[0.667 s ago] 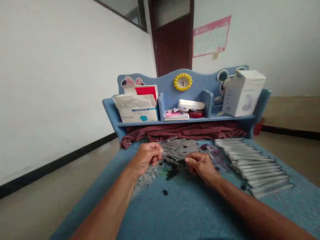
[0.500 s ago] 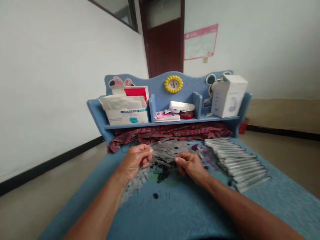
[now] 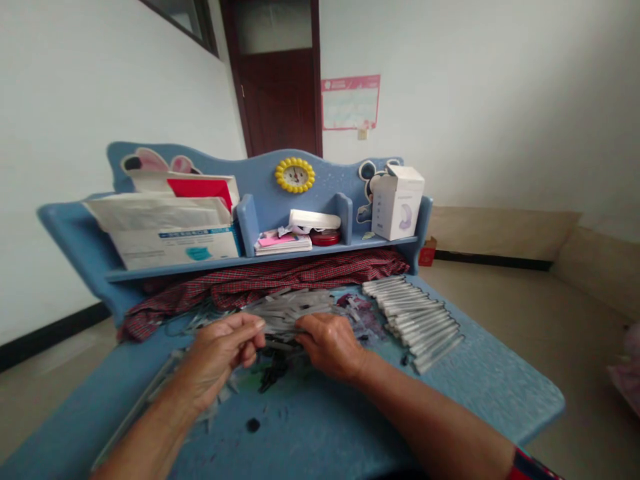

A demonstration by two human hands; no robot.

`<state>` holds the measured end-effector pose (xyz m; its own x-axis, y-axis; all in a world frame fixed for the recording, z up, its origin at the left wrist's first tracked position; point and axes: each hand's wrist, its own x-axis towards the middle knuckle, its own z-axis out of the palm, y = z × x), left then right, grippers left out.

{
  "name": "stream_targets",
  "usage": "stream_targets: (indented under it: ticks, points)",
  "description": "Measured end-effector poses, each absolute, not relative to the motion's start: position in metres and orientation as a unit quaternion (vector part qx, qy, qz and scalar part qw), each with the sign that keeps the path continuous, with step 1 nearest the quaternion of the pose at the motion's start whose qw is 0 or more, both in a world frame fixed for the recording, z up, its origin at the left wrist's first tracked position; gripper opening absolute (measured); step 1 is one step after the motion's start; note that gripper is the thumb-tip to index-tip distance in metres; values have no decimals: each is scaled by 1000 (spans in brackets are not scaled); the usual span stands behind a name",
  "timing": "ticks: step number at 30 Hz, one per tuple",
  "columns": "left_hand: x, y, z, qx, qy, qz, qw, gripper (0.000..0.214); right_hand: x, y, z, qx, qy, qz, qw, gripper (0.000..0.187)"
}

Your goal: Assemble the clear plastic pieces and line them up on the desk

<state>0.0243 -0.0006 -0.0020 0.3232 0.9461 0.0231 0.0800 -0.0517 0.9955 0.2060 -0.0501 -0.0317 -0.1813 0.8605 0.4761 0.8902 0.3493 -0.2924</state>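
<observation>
Head view: my left hand point(image 3: 220, 357) angled inward, thumb and forefinger pinched; my right hand point(image 3: 330, 343) curled palm-down opposite, fingers together. Whether either gripped anything, I couldn't tell. Grey strips point(image 3: 293, 305) lay heaped just beyond both.

The gap between the right hand point(image 3: 330, 343) and left hand point(image 3: 220, 353) narrows, just before the pile point(image 3: 295, 303) — and a sleeve point(image 3: 530, 465) now shows, right of the pile and nearer.

Yellow clock point(image 3: 295, 175); white box point(image 3: 399, 203)
</observation>
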Motion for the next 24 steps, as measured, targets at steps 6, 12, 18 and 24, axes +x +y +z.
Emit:
stream_targets:
  ticks: [6,12,18,24]
  points:
    - [28,-4,-3,643,422,350,535,20,206,-56,-18,-578,-785,-77,209,18]
    - [27,-4,-3,683,430,319,497,28,220,-67,12,-606,-783,-111,86,20]
    - [24,-1,-7,709,409,318,478,28,281,-60,32,-661,-737,-130,-53,25]
    - [26,-5,-2,700,439,307,473,27,372,-53,22,-697,-701,-124,-85,23]
